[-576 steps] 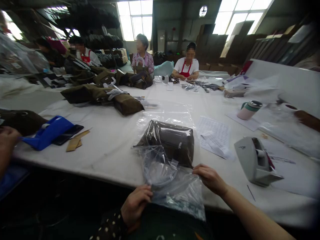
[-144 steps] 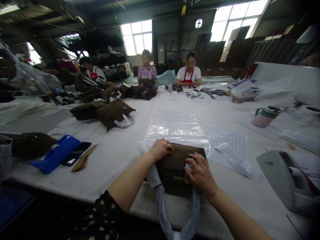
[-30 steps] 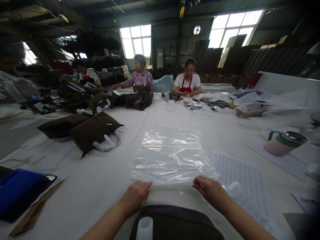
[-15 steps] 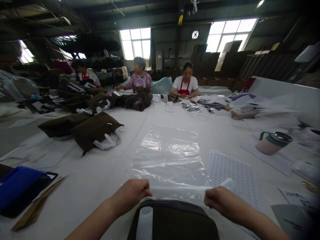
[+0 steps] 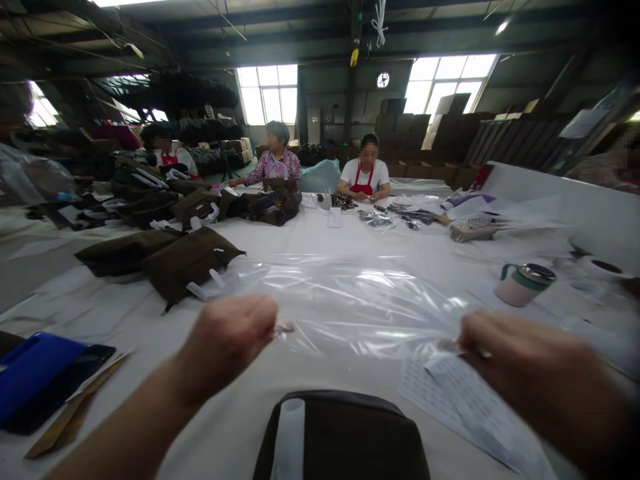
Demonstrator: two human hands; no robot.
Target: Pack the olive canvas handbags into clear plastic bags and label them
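A clear plastic bag (image 5: 350, 300) is stretched between my two hands above the white table. My left hand (image 5: 230, 333) is closed on its left corner. On the other side my right hand (image 5: 520, 353), blurred by motion, grips the right corner. Below them, at the bottom centre, a dark olive handbag (image 5: 360, 440) stands close to me, with a white wrapped strip (image 5: 290, 437) on its left part. Neither hand touches this handbag.
Olive handbags (image 5: 190, 263) lie at the left, in front of a bigger pile. A blue-covered tablet (image 5: 45, 373) is near left. A printed sheet (image 5: 450, 400) and a lidded mug (image 5: 525, 283) are at the right. Several people (image 5: 366, 175) sit across the table.
Both hands have risen and moved apart, lifting the plastic bag off the table and pulling it wide. The handbag in front of me stays in place.
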